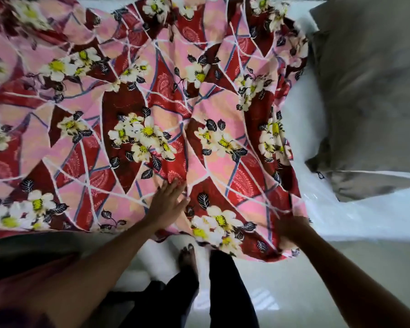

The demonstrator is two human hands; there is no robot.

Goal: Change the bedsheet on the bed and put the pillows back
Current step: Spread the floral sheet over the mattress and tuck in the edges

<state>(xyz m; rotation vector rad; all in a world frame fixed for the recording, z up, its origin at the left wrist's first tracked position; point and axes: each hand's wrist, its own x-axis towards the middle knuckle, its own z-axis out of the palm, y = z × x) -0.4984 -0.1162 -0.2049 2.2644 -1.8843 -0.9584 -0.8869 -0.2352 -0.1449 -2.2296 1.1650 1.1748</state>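
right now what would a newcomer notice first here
The loud red-and-pink flowered sheet fills most of the view, crumpled, leaving white mattress bare at right. The left hand presses flat on it near the front edge while the right hand grips its corner. A grey pillow lies far right.

A pale, glossy floor (322, 275) fills the lower right; a striped patch of light (262, 300) reflects on it.

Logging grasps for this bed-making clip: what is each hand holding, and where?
The right hand grips the floral bedsheet near its near-right corner; the left hand only presses flat on it.
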